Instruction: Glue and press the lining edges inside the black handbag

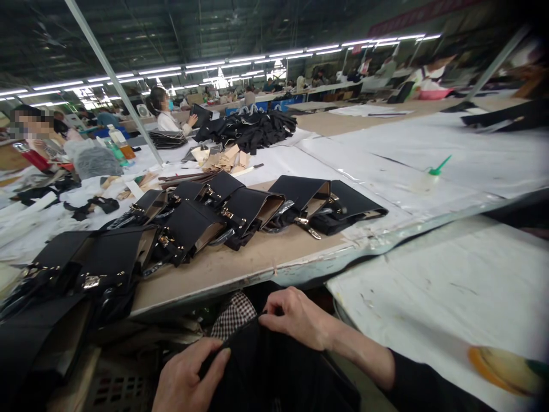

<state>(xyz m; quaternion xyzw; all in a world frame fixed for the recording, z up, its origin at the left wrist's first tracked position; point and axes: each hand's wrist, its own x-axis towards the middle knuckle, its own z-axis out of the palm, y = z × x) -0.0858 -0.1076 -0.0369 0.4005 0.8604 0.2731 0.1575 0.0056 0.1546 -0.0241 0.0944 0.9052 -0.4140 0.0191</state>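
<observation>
Low in the head view, a black bag (274, 372) is in front of me below the table's front edge. My left hand (191, 372) pinches its upper edge between thumb and fingers. Further right and higher, my right hand (295, 317) pinches the same edge, with the fingertips curled over it. The edge runs between the two hands, and the bag's lower part goes out of the frame. Behind it shows a black-and-white checked cloth (234, 315).
Several black handbags with gold clasps (193, 229) lie along the near table (244, 269). Beyond them are tan pieces (227, 160) and a black heap (253, 129). A white-topped table (450, 297) stands at right, with a yellow round container (501, 369). Co-workers sit further back.
</observation>
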